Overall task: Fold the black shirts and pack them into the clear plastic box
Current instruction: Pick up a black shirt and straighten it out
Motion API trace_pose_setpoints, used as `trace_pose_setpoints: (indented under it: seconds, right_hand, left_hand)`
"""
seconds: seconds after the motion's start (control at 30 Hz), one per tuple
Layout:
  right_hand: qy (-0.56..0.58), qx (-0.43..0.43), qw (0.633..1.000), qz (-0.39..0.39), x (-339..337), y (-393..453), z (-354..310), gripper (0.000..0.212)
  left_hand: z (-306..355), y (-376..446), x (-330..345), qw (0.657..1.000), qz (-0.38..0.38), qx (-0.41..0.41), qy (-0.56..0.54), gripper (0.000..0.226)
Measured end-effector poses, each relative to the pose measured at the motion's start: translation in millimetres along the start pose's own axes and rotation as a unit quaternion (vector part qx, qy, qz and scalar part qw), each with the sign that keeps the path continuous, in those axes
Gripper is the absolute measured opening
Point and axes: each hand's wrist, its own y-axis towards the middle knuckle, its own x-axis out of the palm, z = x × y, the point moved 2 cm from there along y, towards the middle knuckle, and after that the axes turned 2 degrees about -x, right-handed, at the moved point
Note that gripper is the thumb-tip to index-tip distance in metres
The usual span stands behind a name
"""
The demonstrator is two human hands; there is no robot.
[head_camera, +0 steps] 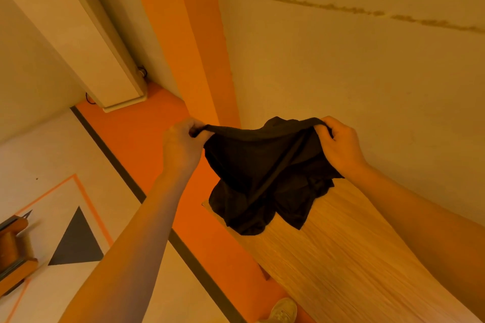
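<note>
Both hands are up in front of the wall, with the shirt (265,176) strung between them. The left hand (181,144) has its fingers curled tight on one end of the top edge; the right hand (341,144) pinches the other end, thumb and fingers closed on the cloth. That held edge runs nearly level from left to right, and it is the shirt's long axis for now. Everything below it hangs bunched and twisted, with a seam running on a slant down the middle.

The low folds reach down over the far left corner of the table (354,257), though I cannot tell if they touch the wood. The table lies below and toward the person (under the right forearm more than the left), so spreading the shirt flat probably means lowering it down and back. The box is not in view.
</note>
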Motion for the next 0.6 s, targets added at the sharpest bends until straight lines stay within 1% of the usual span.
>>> trace_pose_setpoints:
  seconds: [0.1,0.17,0.23,0.3,0.37,0.47,0.6]
  right_hand:
    - [0.032,-0.017,0.997,0.071,-17,10,-14,0.019]
    - [0.021,-0.025,0.994,0.101,-30,21,-21,0.017]
    - [-0.03,-0.034,0.994,0.095,-38,29,-22,0.014]
    - [-0.082,-0.03,0.994,0.059,-41,34,-18,0.013]
    - [-0.088,-0.017,0.995,0.033,-42,35,-12,0.012]
    - [-0.072,-0.005,0.996,0.049,-47,35,-7,0.015]
    - [-0.071,-0.004,0.993,0.095,-68,39,-4,0.021]
  left_hand:
    - [2,4,6,1.0,0.001,-0.003,-0.017,0.013]
    - [7,7,8,1.0,-0.002,0.002,-0.031,0.011]
    - [15,11,11,0.999,-0.015,0.012,-0.029,0.008]
    - [25,13,17,0.998,-0.042,0.016,-0.035,0.011]
    - [40,14,22,0.995,-0.066,0.022,-0.066,0.014]
    - [64,18,26,0.989,-0.069,0.031,-0.128,0.015]
    - [85,38,15,0.985,-0.018,0.055,-0.165,0.014]
